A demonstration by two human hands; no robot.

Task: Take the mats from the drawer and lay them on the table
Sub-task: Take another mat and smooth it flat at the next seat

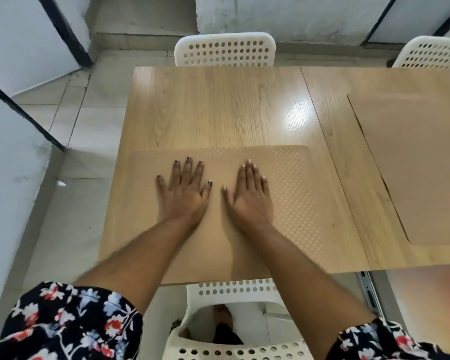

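Both palms press flat on a tan textured placemat (283, 193) lying at the near edge of the wooden table (218, 107). The left hand (183, 189) spreads its fingers wide; the right hand (250, 193), just beside it, keeps its fingers together. Neither grasps anything. A second placemat (421, 162) lies well apart on the table's right side. White perforated chairs stand at the far side (225, 49) and the near side (234, 294).

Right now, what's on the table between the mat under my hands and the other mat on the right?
Nothing: in the head view only bare table wood with one seam line separates the near mat from the right mat.
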